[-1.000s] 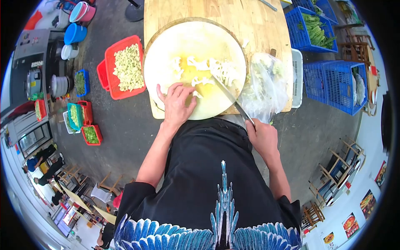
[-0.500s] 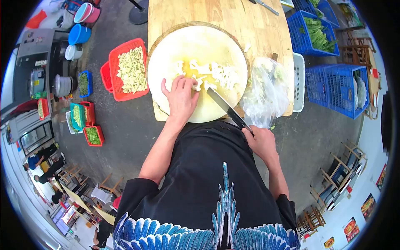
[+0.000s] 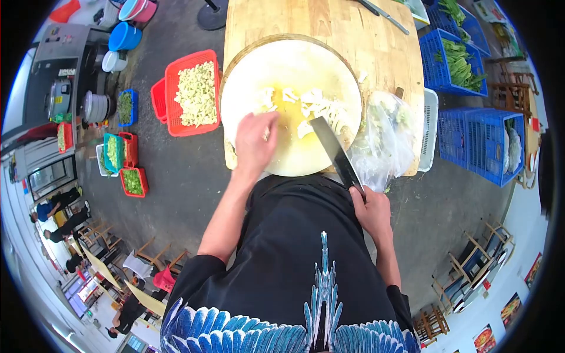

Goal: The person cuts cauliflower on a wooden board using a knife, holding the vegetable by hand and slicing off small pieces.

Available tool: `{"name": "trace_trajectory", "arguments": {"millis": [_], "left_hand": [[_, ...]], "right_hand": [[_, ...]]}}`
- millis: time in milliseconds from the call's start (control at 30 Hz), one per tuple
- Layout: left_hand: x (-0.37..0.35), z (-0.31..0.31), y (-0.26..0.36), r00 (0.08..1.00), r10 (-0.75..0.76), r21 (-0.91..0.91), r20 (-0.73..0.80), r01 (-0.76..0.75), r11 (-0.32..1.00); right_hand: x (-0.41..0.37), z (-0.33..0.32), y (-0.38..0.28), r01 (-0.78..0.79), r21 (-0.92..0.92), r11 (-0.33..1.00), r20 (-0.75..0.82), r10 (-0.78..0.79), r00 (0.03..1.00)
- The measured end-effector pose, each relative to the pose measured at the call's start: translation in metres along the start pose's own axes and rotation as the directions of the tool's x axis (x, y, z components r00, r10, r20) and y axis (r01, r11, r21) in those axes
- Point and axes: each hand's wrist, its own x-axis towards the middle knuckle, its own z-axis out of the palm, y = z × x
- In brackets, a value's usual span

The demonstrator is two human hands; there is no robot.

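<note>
White cauliflower pieces (image 3: 321, 109) lie on a round cutting board (image 3: 288, 65) on the wooden table. My right hand (image 3: 372, 210) is wrapped round the handle of a cleaver (image 3: 336, 152), whose blade is tilted broad side up over the board's right part, beside the pieces. My left hand (image 3: 256, 141) is over the board's left part with its fingers curled together; what they hold, if anything, is hidden. A clear plastic bag (image 3: 382, 138) with pale vegetables sits right of the board.
A red basket (image 3: 170, 100) of chopped pieces stands left of the board. Blue crates (image 3: 479, 138) and a white basket (image 3: 429, 129) are at the right. Another knife (image 3: 388, 17) lies at the table's far edge. Several people are in the lower left background.
My right hand has turned the cleaver so more of its blade shows, off the pieces. My left hand's fingers have drawn together. The whole view has shifted slightly.
</note>
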Motion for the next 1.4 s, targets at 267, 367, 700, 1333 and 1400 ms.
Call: {"name": "trace_trajectory", "arguments": {"millis": [267,367,700,1333,1400], "left_hand": [[0.05,-0.001,-0.051,0.982,-0.135,0.082,0.129,0.125,0.989],[0.057,-0.007,-0.046,0.892,-0.351,-0.057,0.284,0.381,0.923],[0.04,-0.018,-0.056,0.809,-0.53,-0.4,0.256,0.587,0.703],[0.018,-0.013,0.002,0.73,-0.466,-0.382,0.499,0.669,0.638],[0.021,-0.008,0.011,0.786,-0.438,-0.274,0.436,0.58,0.767]], "right_hand": [[0.023,0.008,-0.004,0.128,-0.145,0.981,0.063,-0.12,0.991],[0.028,0.008,-0.002,0.073,-0.123,0.99,0.019,-0.071,0.997],[0.028,0.015,-0.016,0.14,-0.032,0.99,0.057,-0.138,0.989],[0.041,0.016,-0.022,0.054,0.012,0.998,-0.01,-0.054,0.999],[0.034,0.02,-0.019,0.015,0.076,0.997,-0.03,-0.013,0.999]]}}
